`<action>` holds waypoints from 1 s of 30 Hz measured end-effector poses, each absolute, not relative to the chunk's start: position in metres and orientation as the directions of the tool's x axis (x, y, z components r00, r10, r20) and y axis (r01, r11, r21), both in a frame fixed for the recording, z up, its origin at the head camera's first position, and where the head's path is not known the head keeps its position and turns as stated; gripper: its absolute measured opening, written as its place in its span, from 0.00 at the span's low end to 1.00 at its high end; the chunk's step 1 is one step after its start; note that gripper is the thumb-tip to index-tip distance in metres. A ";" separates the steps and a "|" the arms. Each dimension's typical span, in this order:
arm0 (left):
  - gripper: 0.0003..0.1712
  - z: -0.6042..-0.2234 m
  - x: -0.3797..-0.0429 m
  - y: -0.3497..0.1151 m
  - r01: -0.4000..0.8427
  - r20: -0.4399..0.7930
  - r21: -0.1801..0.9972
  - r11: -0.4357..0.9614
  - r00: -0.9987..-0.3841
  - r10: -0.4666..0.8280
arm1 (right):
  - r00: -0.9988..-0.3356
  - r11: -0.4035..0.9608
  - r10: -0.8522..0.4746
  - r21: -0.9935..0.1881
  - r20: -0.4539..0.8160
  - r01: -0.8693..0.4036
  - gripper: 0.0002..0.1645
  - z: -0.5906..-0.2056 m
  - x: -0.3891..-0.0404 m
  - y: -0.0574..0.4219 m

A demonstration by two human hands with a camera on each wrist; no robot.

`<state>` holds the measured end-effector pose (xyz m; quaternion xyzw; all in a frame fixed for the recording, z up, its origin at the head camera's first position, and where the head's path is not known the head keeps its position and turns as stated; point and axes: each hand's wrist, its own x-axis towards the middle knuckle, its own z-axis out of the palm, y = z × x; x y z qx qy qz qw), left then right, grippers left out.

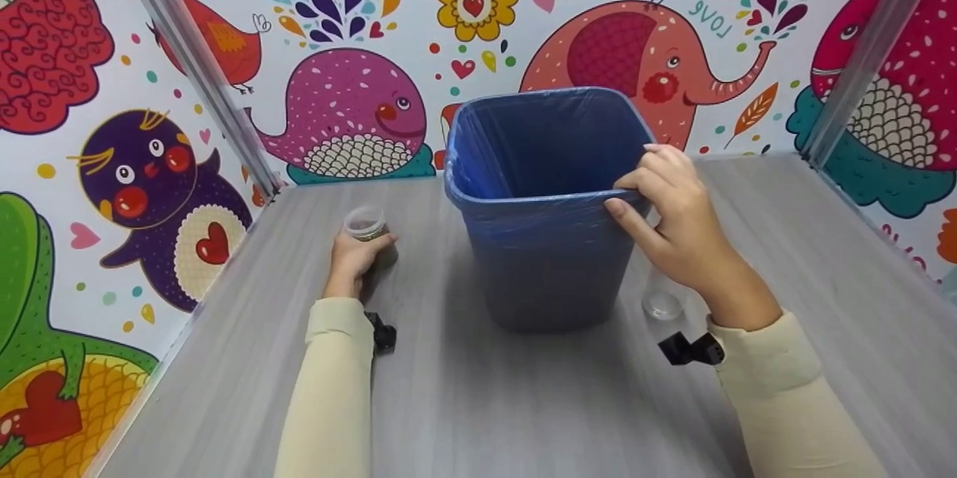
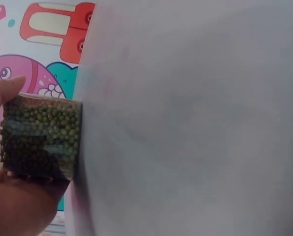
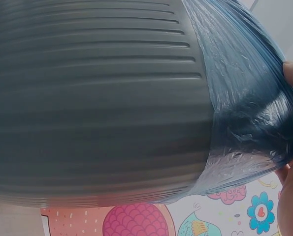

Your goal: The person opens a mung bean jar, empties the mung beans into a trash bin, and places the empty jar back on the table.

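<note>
Site, from my head feed: I log it as a small booth-like work cell. Evidence: a grey wood-grain tabletop [image 1: 434, 418], closed in at back and both sides by cartoon-printed panels [image 1: 478, 74], with metal posts [image 1: 196, 63] at the two rear corners. I cannot tell what kind of building surrounds it.

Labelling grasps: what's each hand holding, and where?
Left hand: the clear jar, round its side. Right hand: the lined bin, at its rim's near right corner.

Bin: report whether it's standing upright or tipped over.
Upright: in the head view, the bin stands base-down on the table, mouth facing up.
</note>
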<state>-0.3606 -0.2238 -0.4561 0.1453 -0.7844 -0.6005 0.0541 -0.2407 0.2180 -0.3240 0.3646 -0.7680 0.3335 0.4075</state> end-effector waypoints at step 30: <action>0.50 -0.459 -0.318 -0.198 -0.099 -0.067 0.970 0.221 -0.986 -0.150 | -0.420 0.529 -0.296 -0.219 0.858 -0.820 0.04 -0.324 -0.240 0.220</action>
